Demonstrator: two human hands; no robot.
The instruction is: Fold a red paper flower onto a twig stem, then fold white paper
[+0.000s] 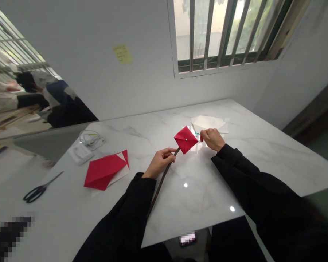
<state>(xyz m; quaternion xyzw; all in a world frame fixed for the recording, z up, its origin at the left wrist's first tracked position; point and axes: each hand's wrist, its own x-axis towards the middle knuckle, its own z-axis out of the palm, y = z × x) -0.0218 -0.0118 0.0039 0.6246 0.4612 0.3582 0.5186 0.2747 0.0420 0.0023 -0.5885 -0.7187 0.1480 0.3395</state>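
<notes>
In the head view, my left hand [161, 161] pinches a thin dark brown stick [159, 185] below its upper end. At the top of that stick sits a red folded paper pinwheel [183, 136] with a small shiny bead at its centre. Just right of the pinwheel, my right hand [212, 139] is closed, thumb and fingertips pressed together. A small bluish bit shows by those fingertips; I cannot make out what it is or whether they hold it. Behind the right hand lie pale paper sheets [207, 123] on the white marbled table [142, 214].
Red and white paper [105, 171] lies left of my left arm. Farther left are black-handled scissors [39, 191], a white box [80, 153] and a coiled white cable [93, 140]. A barred window [218, 36] is in the wall; people sit in the left background.
</notes>
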